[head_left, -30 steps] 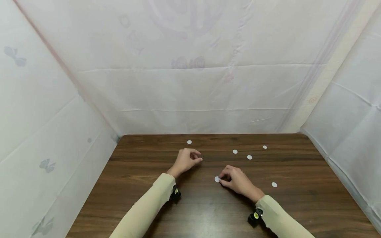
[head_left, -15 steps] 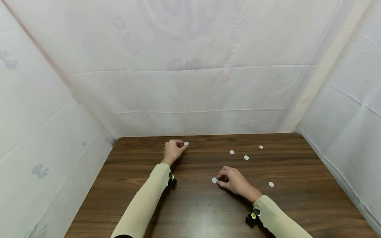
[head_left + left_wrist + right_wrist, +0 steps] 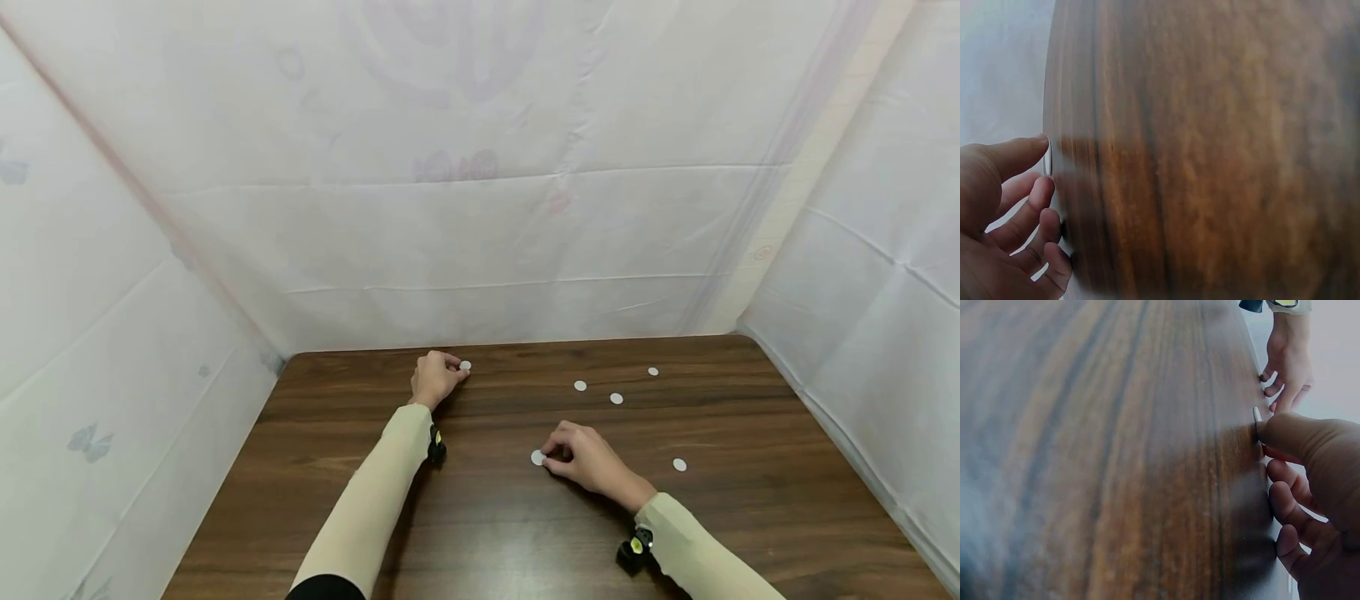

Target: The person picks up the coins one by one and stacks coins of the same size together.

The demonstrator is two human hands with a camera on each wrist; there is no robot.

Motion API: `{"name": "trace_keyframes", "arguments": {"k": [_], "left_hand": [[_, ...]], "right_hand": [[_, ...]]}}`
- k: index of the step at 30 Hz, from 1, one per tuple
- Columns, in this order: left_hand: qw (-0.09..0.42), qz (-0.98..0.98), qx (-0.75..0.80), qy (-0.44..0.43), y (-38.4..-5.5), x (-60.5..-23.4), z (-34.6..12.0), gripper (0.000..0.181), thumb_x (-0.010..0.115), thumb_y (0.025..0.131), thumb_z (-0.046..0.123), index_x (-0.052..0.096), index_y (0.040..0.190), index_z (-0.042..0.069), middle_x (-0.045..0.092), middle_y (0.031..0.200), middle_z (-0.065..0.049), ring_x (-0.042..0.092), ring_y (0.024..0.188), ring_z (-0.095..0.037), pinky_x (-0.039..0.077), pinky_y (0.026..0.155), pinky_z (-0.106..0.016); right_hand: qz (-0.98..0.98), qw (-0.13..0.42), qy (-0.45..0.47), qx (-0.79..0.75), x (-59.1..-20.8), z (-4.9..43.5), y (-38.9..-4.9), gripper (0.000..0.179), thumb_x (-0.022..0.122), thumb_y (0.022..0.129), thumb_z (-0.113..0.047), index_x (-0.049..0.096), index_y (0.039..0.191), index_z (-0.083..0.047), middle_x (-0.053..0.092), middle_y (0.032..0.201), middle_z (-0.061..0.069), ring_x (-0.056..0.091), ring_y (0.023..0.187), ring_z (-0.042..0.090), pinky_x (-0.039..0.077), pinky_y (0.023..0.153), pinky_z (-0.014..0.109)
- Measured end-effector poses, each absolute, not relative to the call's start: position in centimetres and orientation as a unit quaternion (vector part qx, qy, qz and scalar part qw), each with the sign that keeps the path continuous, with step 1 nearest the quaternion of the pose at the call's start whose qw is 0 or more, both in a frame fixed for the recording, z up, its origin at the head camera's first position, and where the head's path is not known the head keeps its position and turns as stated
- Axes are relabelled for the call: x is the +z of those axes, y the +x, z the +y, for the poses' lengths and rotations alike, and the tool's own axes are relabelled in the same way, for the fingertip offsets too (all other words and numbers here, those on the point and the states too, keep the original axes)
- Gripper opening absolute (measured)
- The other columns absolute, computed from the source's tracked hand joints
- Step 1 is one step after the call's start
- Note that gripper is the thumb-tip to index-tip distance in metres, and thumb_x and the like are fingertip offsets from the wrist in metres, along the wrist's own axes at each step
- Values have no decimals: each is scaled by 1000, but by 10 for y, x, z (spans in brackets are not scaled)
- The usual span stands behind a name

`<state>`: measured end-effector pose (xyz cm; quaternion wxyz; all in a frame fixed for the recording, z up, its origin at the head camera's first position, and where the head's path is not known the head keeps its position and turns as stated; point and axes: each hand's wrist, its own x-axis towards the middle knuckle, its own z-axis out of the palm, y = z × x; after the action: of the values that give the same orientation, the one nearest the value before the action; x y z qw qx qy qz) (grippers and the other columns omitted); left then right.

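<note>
At the back of the brown wood-grain table, my left hand [image 3: 435, 378] pinches a small flat white disc [image 3: 466, 366] by its edge. In the left wrist view that disc [image 3: 1047, 157] shows edge-on between thumb and forefinger, low at the tabletop. My right hand [image 3: 591, 460], nearer the middle, pinches another white disc [image 3: 537, 457] at its right side. The right wrist view has the thumb against this thin disc [image 3: 1257, 416], the other fingers curled at the table surface. My left hand [image 3: 1289, 362] appears beyond it there.
Several more white discs lie flat to the right: one disc [image 3: 580, 386], a second [image 3: 616, 398] and a third [image 3: 652, 372] toward the back, another disc [image 3: 679, 465] right of my right hand. White cloth [image 3: 450, 233] hangs behind the table [image 3: 487, 525] and along both sides.
My left hand has reached back and left to the rear disc and taken it between its fingertips. The right hand stays at its disc. The head view has shifted slightly.
</note>
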<state>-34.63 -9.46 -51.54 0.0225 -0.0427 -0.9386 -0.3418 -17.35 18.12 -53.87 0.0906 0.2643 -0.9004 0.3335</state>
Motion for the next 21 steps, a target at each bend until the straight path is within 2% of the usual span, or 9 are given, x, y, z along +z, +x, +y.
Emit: {"name": "trace_keyframes", "arguments": {"k": [7,16,21], "left_hand": [[21,-941,-334,-44,-350,-517,-94,23,82,91,29,81,108,13,76,91,-1,69,76,-18,54,70,-42],[3,-941,-337,-33,-353,-515,-95,20,80,92,33,83,103,16,77,90,0,70,80,-21,54,80,-49],[2,-942,-334,-36,-353,-515,-94,21,80,92,33,83,103,15,77,91,0,70,82,-21,54,82,-51]], "right_hand": [[-900,96,264,333,-540,181,-174,8,82,88,-11,78,93,-16,63,89,-8,56,71,2,48,61,20],[-903,96,260,329,-540,181,-174,8,81,89,-12,77,93,-17,62,89,-9,54,71,0,48,61,20],[-906,91,256,325,-542,181,-175,8,82,88,-12,78,93,-18,62,88,-9,53,71,0,48,62,20]]}}
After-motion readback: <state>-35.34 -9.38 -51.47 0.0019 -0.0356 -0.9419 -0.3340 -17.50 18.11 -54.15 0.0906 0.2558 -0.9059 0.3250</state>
